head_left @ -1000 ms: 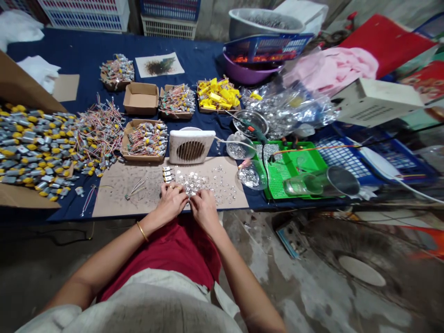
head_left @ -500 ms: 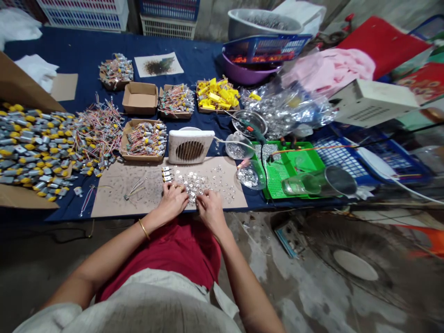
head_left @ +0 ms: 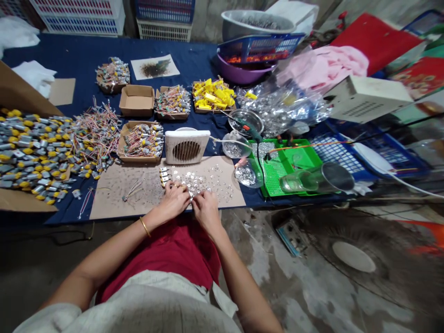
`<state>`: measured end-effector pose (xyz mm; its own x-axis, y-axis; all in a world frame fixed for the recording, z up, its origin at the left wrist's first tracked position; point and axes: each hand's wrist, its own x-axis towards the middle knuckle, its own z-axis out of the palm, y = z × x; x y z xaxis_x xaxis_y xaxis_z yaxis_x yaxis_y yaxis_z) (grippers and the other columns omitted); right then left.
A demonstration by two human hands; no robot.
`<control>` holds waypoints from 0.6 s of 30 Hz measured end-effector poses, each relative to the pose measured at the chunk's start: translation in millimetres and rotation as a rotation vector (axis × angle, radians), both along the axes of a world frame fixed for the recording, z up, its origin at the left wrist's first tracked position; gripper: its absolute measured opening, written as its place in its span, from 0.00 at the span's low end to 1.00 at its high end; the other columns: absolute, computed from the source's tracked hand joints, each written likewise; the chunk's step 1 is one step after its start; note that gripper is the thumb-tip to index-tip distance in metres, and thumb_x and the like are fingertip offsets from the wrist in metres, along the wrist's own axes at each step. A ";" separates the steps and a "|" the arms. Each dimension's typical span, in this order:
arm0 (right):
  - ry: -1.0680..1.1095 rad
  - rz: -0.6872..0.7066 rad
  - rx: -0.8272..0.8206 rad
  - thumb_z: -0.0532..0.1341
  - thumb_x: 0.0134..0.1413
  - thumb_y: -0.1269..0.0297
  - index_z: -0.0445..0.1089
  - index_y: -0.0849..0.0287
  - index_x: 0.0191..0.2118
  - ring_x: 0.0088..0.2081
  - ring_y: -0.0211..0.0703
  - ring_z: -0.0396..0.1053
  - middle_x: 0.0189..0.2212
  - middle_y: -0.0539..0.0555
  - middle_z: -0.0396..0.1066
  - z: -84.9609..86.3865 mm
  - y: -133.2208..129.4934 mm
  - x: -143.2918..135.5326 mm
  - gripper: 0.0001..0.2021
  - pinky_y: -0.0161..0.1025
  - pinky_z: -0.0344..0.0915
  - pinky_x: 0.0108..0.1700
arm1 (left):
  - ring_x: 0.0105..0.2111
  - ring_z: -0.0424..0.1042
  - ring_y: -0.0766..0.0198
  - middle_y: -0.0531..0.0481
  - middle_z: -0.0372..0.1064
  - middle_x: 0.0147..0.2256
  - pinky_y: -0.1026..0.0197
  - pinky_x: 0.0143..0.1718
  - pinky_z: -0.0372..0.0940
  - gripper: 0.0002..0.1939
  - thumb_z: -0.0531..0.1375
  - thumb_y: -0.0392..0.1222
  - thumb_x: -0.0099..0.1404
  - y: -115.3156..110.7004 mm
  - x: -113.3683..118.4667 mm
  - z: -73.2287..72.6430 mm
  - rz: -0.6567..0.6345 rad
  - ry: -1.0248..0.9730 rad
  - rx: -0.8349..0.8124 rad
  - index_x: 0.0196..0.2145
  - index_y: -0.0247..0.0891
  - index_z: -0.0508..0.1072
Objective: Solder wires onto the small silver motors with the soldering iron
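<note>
Both hands work low over the card (head_left: 104, 204), close together, with the fingers curled inward and the fingertips nearly meeting. The left hand (head_left: 175, 199) has its thumb and forefinger drawn in toward the right hand (head_left: 205, 208). The right hand mirrors this posture. A small bright part shows at the fingertips; which hand grips it cannot be told.

The loose metal parts (head_left: 196, 179) lie scattered on the card, directly beyond the fingertips and beyond the right hand. A short column of motors (head_left: 163, 175) stands just beyond the left hand, its near end close to the knuckles. A bundle of wires (head_left: 133, 190) lies on the card to the left of the left hand.

The vent unit (head_left: 187, 147) stands upright beyond both hands, at the far edge of the card. A box (head_left: 140, 159) of wired motors sits beyond and left of the left hand. To the right of the right hand are a clear bowl (head_left: 257, 179) of metal parts and, farther out, the green tray (head_left: 272, 182).
</note>
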<state>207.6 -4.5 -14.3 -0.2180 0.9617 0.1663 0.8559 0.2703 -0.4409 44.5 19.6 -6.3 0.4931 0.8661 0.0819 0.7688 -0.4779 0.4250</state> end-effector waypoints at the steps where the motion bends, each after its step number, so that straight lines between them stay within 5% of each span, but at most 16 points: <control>1: -0.002 -0.009 0.002 0.58 0.60 0.70 0.73 0.58 0.32 0.39 0.49 0.57 0.34 0.57 0.65 0.8 0.4 1.4 0.07 0.44 0.59 0.43 | 0.49 0.61 0.51 0.44 0.69 0.42 0.43 0.54 0.49 0.07 0.58 0.41 0.67 -0.1 1.3 0.1 0.004 0.004 -0.002 0.35 0.39 0.76; 18: -0.045 0.079 -0.037 0.59 0.59 0.70 0.75 0.56 0.35 0.39 0.47 0.58 0.35 0.56 0.65 5.7 9.3 6.5 0.07 0.42 0.57 0.42 | 0.50 0.61 0.53 0.46 0.70 0.44 0.46 0.52 0.50 0.08 0.57 0.33 0.64 -1.2 2.6 -4.6 0.004 -0.029 -0.070 0.37 0.39 0.75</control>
